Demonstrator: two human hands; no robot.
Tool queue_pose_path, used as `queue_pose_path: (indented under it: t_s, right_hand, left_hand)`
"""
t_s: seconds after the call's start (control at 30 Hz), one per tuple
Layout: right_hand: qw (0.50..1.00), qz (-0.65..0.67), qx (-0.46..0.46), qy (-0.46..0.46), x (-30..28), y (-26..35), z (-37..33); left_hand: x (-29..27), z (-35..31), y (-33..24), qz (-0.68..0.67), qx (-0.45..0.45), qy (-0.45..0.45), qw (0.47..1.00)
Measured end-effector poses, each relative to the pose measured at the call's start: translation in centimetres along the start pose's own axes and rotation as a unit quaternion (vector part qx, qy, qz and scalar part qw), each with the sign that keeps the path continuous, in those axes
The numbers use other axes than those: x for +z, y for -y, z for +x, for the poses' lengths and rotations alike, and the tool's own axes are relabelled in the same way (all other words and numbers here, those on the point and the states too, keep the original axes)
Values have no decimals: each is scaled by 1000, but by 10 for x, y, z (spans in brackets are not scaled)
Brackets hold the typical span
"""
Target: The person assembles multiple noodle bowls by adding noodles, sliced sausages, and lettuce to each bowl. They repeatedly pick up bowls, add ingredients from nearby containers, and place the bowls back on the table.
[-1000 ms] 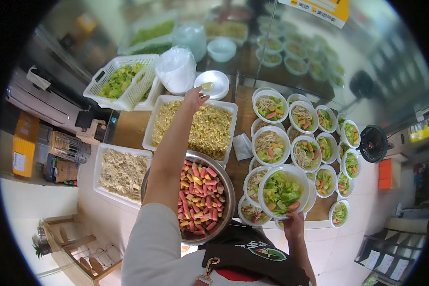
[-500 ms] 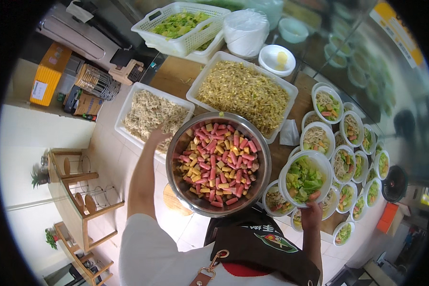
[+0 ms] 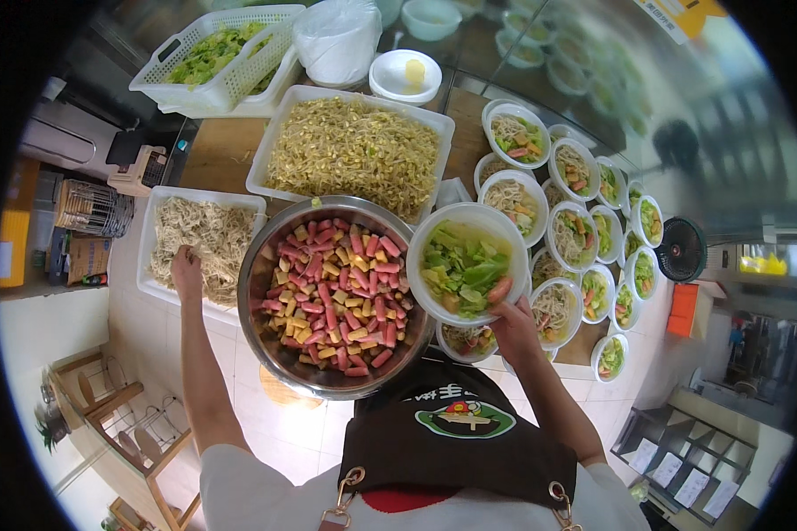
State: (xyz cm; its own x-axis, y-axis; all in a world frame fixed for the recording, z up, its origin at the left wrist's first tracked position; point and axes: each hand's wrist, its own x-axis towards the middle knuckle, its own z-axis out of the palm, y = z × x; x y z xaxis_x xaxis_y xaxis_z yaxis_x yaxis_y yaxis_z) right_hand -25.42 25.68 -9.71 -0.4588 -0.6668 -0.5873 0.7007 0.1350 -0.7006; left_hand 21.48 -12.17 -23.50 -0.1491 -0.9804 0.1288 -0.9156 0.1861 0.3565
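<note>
In my right hand (image 3: 515,334) is a white round bowl (image 3: 423,288) of chopped lettuce (image 3: 465,265) with a piece of pink sausage by its rim. My fingers grip its near right edge, beside the steel basin. My left hand (image 3: 187,273) is closed, fingertips pinching pale shredded strands (image 3: 205,234) in a white tray (image 3: 261,205) at the left. Between my hands, the large steel basin (image 3: 262,354) is full of pink sausage pieces and yellow chunks (image 3: 332,296).
Bean sprouts (image 3: 354,146) fill a bigger white tray behind the basin. A white basket (image 3: 164,88) of lettuce, bagged white bowls (image 3: 336,40) and a small stack of bowls (image 3: 431,84) stand farther back. Several filled bowls (image 3: 576,239) crowd the right side.
The view has shifted, so the table's things sit farther left. My right hand has brought the bowl closer to the basin's rim. My left hand has moved toward the tray's near left part.
</note>
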Motion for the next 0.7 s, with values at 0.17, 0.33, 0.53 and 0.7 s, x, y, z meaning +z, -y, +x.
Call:
queue_pose_path:
  t_s: [0.17, 0.33, 0.53, 0.7]
  right_hand:
    - [998, -33, -7, 45, -3, -14, 7]
    - [1000, -15, 5, 16, 8, -24, 1]
    - [1000, 1, 22, 14, 21, -30, -1]
    - [997, -8, 46, 69, 28, -39, 3]
  left_hand:
    - [29, -5, 26, -22, 80, 103, 991]
    - [77, -21, 8, -51, -57, 121, 990]
    - [-2, -7, 11, -107, -74, 42, 991]
    - [-107, 5, -26, -285, -109, 92, 948]
